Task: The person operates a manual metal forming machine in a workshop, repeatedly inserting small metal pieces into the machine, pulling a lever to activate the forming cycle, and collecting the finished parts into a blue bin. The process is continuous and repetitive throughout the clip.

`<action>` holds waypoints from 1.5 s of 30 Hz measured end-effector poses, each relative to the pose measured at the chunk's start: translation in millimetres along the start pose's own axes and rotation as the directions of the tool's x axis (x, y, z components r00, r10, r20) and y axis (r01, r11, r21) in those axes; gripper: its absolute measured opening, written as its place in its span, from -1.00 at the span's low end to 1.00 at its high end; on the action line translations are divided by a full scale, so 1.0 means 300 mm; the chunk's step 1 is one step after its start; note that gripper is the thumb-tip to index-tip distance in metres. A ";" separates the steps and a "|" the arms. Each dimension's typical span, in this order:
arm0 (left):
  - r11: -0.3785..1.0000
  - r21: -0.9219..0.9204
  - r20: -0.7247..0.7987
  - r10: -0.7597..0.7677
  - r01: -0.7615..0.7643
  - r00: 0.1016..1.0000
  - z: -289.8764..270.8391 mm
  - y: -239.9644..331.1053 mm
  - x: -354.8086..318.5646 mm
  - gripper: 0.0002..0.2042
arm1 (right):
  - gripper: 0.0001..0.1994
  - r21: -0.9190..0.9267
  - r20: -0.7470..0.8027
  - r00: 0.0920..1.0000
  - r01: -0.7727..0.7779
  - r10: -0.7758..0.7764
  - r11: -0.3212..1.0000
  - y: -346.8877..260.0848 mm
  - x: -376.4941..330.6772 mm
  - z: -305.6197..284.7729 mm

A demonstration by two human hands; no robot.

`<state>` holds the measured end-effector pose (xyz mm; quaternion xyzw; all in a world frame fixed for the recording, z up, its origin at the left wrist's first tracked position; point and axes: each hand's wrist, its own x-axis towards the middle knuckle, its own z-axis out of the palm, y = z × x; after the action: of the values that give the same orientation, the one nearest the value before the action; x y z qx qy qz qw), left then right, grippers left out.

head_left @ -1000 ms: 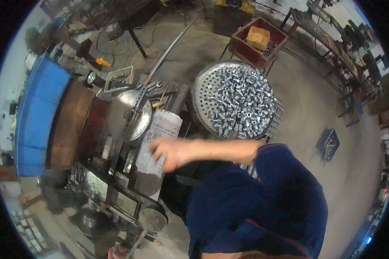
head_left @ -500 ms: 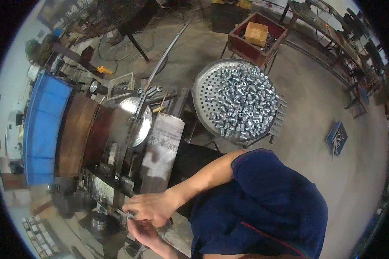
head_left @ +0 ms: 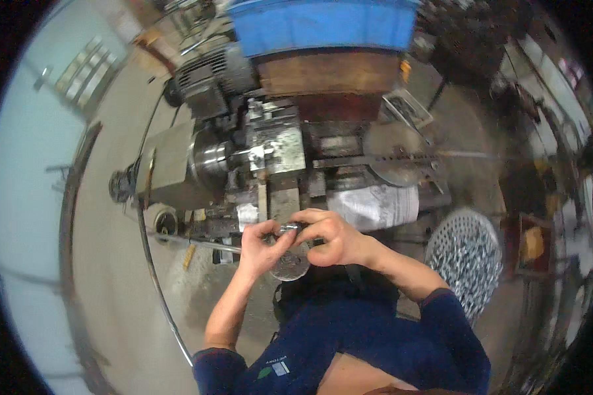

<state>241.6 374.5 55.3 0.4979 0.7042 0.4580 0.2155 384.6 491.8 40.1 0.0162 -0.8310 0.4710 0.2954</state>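
In front of my body, both hands meet over a small shiny metal fitting (head_left: 288,228). My left hand (head_left: 262,247) pinches it from the left between thumb and fingers. From the right, the fingertips of my right hand (head_left: 331,238) close on the same piece, and they partly cover it. Just below the hands is a round grey metal disc (head_left: 290,264). Beyond them stands a small lathe-like machine, with its round metal chuck (head_left: 211,161) to the left and a metal block (head_left: 284,150) beside it. A grey bar (head_left: 204,243) reaches toward my left hand.
A perforated round tray (head_left: 449,232) heaped with shiny fittings stands at the right. Printed paper (head_left: 375,205) lies on the machine bed. A blue bin (head_left: 323,25) sits at the back above a wooden board (head_left: 329,72). A motor (head_left: 221,69) is at the back left.
My view has swung left, so the machine now sits ahead and the tray lies farther right. Both hands have come away from the chuck area toward my body, holding the fitting.
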 end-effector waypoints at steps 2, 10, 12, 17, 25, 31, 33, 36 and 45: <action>0.999 0.039 0.090 -0.016 0.013 0.996 -0.069 0.005 -0.007 -0.84 | -0.72 -0.045 0.088 0.996 0.011 -0.007 0.999 -0.023 0.052 -0.004; 0.872 0.391 -0.383 -0.137 0.295 0.913 -0.540 -0.099 -0.196 -0.79 | -0.77 -0.593 0.267 0.962 0.212 -0.059 0.776 0.058 0.494 -0.003; 0.652 0.684 -0.467 0.045 0.328 0.883 -0.678 -0.161 -0.329 -0.77 | -0.79 -0.787 0.362 0.909 0.178 0.208 0.590 0.132 0.613 0.041; 0.596 0.452 -0.670 -0.266 0.664 0.693 -0.785 -0.240 -0.688 -0.72 | -0.79 -0.669 0.278 0.896 -0.078 0.346 0.739 0.229 0.684 0.110; 0.539 0.241 -0.659 -0.520 0.807 0.544 -0.605 -0.356 -0.726 -0.72 | -0.69 -0.562 0.200 0.889 -0.241 0.413 0.791 0.223 0.750 0.133; 0.152 0.592 -0.684 -0.425 0.792 0.593 -0.688 -0.481 -0.756 -0.82 | -0.73 -0.493 0.069 0.917 -0.312 0.394 0.812 0.240 0.738 0.137; -0.006 0.632 -0.678 -0.490 0.775 0.548 -0.882 -0.554 -0.784 -0.86 | -0.74 -0.463 0.014 0.947 -0.277 0.320 0.842 0.280 0.705 0.116; -0.157 0.770 -0.638 -0.219 0.618 0.738 -1.148 -0.724 -0.895 -0.91 | -0.74 -0.497 0.052 0.954 -0.231 0.294 0.836 0.270 0.729 0.154; 0.272 0.653 -0.748 0.090 0.707 0.657 -1.146 -0.817 -0.757 -0.72 | -0.84 -0.520 0.003 0.994 -0.090 0.107 0.849 0.194 0.649 0.060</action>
<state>-49.6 1.6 -22.2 0.1637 0.9450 0.0603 -0.2765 197.6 558.9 86.8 -0.0991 -0.9315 0.2437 0.2512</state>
